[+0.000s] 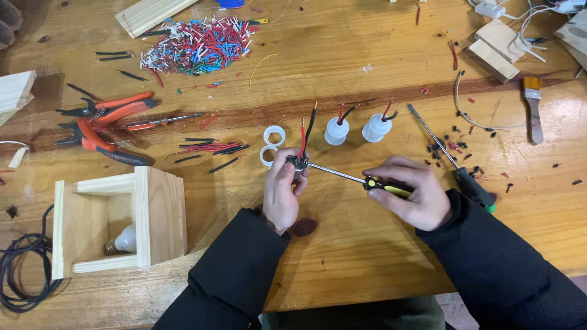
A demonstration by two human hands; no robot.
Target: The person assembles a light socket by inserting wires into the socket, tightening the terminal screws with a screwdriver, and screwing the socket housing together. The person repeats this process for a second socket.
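Observation:
My left hand [282, 190] grips a small lamp socket [298, 162] with a red and a black wire [305, 128] standing up out of it. In my right hand [409, 189] is a black and yellow screwdriver [384, 186], its thin shaft [333, 171] reaching left so the tip sits at the socket. Two white rings [272, 145] lie just behind my left hand. Further right stand two white sockets [356, 129], each with red and black wires.
A second screwdriver with a green end [455, 164] lies right of my hand. Red pliers [101, 127], loose wire lengths [211, 148], a pile of wire offcuts [199, 46], a wooden box with a bulb [119, 219], a brush [534, 107] and black cable [21, 272] surround the work.

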